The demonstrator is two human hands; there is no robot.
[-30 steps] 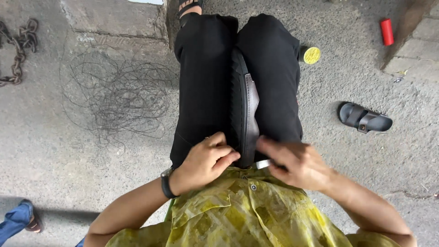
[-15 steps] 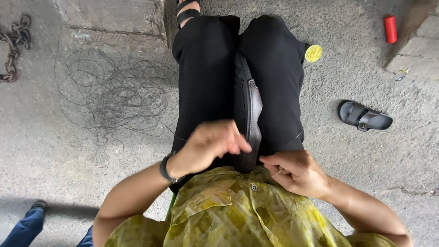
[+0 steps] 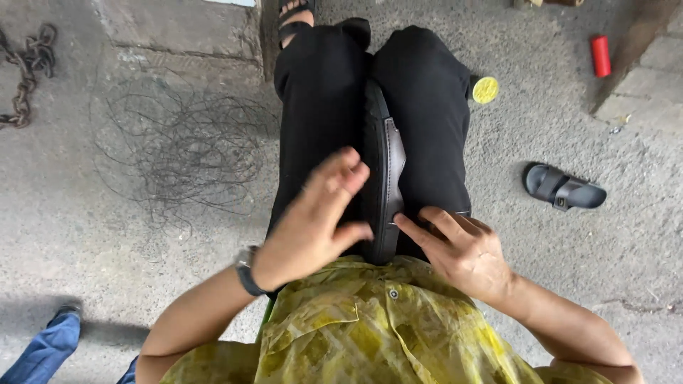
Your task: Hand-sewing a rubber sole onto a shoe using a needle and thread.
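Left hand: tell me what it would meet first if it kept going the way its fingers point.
The left hand points up and right, over the dark shoe clamped between the knees. It would likely meet that shoe's upper first, though how high the hand hovers above it is unclear.

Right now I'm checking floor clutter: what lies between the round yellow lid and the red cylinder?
Only bare grey concrete floor lies between the round yellow lid and red cylinder, seen in the head view.

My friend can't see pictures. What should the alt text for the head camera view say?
Seen from above, a seated person grips a black shoe between their knees, the right hand touching its near end and the left hand raised open above it. Tangled wire, a sandal and a yellow disc lie on concrete.
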